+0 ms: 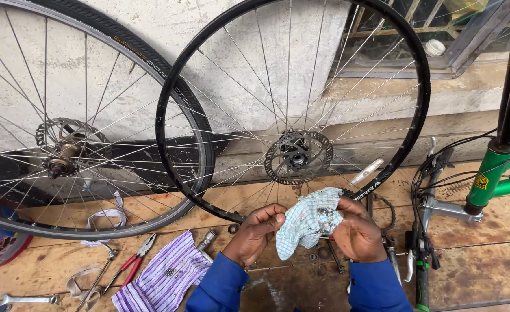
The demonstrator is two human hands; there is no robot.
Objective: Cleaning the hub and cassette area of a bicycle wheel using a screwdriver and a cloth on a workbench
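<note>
A crumpled checked cloth (308,219), pale blue and white, is pinched between both hands just below the bare black wheel rim (292,110) leaned against a rough plaster wall. The left hand (256,233) is closed on the cloth's lower edge; the right hand (356,231) is cupped around its upper side. At the rim's centre, a perforated steel disc rotor (299,156) is seen. Left of the rim stands a tyred wheel (81,121). Below the rim, on the worn wooden bench (486,260), lie a striped purple cloth (162,280) and red-handled pliers (130,264).
</note>
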